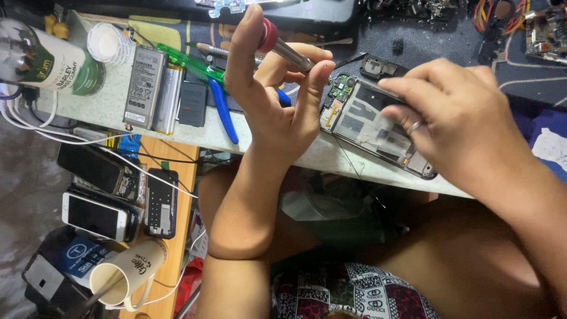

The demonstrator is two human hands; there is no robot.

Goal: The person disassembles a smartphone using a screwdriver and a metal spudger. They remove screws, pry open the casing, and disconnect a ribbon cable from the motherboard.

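Observation:
My left hand (273, 94) holds a small screwdriver (283, 48) with a red cap and a metal shaft, its index finger on the cap and the tip pointing toward an opened phone (369, 121). The phone lies near the worktable's front edge (277, 145) with its back off, showing a green circuit board and dark frame. My right hand (458, 121), with a ring on one finger, rests on the phone's right side and grips its upper edge.
Two flat phone batteries (152, 88), a dark module, blue-handled pliers (223, 109), a green tool, a tape roll (108, 42) and a canister (50, 62) lie at the table's left. Below left are stacked phones (94, 215), cables and a paper cup (127, 274). Wires and boards sit at the top right.

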